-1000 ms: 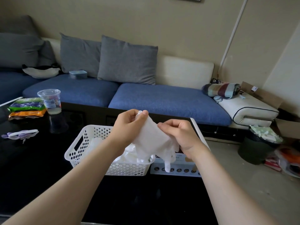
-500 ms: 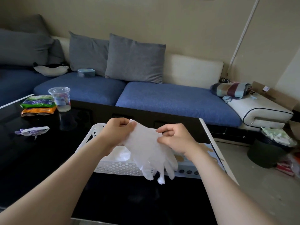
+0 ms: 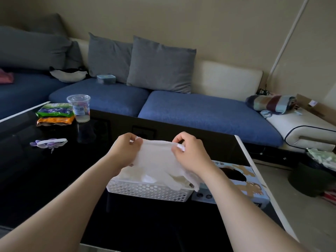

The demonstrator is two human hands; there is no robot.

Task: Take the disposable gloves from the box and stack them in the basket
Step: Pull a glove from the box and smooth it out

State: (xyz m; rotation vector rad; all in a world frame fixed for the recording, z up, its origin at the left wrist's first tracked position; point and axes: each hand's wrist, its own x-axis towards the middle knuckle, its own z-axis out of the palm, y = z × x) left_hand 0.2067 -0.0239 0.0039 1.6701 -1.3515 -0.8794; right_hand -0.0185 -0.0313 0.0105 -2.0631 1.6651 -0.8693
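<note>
While the blue sofa (image 3: 200, 113) spans the far side of the room, the work takes place on the black glossy table (image 3: 45, 179) in front of it.

Glove box (image 3: 254, 190): lies flat at the table's right edge, opening upward, touching or just beside the basket; which of the two cannot be told.

White perforated basket (image 3: 149, 190): stands left of the box, with a loose white heap of gloves (image 3: 145, 178) inside.

Item in hand: one white disposable glove (image 3: 156, 157), held above the basket. Its cuff edge is stretched level between both hands, and its finger end droops onto the heap and over the basket's right rim.

Left hand (image 3: 123, 150): thumb and fingers (image 3: 135, 140) pinch the cuff's left corner.

Right hand (image 3: 190, 153): curled fingers pinch the right corner.

Assessment: the glove appears thin, very light and limp, with no stiffness of its own. It sags wherever unsupported and is likely to cling or crumple. The two cuff corners are judged the proper hold, since tension between them flattens the sheet. For a neat stack, it should be lowered finger end first and the corners let go only once the body lies flat. Dropped from height, it would probably fold on itself. Tear risk under this light pull seems low.
</note>
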